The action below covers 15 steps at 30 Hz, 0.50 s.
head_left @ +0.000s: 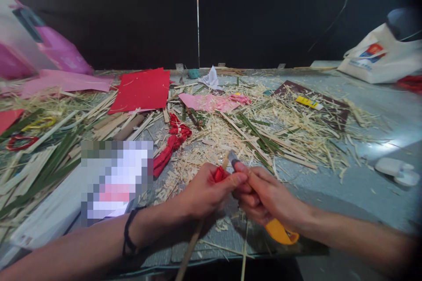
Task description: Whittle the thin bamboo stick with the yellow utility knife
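Observation:
My left hand [209,191] is closed around a thin bamboo strip [190,250], whose lower part runs down past the table's near edge. A bit of red cloth [220,174] shows between its fingers. Wrapped in my right hand [268,195] is a utility knife [281,232] with a yellow handle; its grey blade end points up and away, beside the strip's pale tip. The two hands touch at the thumbs, low over the table. Pale bamboo shavings [198,158] lie just beyond them.
Red paper [141,90], pink paper [211,102] and a twisted red cloth [171,142] lie among shavings. Bamboo strips [42,158] and scissors [23,142] are at left, near a pixelated bright screen [115,184]. A glue stick [309,102], white plug [397,171] and white bag [376,59] are right.

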Tool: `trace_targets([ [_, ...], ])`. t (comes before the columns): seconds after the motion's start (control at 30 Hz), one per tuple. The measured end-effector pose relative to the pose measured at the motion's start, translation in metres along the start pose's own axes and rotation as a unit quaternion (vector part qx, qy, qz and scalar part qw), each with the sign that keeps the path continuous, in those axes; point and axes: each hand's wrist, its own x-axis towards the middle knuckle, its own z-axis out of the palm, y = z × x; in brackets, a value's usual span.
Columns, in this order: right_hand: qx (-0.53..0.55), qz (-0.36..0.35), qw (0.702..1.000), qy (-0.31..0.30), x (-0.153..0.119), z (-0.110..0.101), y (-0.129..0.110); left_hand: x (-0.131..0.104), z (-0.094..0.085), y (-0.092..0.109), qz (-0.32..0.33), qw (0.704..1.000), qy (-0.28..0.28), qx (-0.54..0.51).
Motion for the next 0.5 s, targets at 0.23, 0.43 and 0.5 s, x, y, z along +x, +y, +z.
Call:
trace_targets([
  [0.23, 0.034, -0.021, 0.999, 0.018, 0.008, -0.010, -0.011, 0.003, 0.001, -0.004, 0.012, 0.999, 0.029, -0.026],
  [0.43, 0.002, 0.026, 0.989, -0.148, 0.003, -0.036, -0.017, -0.003, -0.018, -0.008, -0.007, 0.999, -0.041, -0.033],
  [0.5, -0.034, 0.048, 0.983, -0.172, 0.003, -0.038, -0.018, -0.004, -0.021, -0.007, -0.002, 0.998, -0.059, -0.014],
])
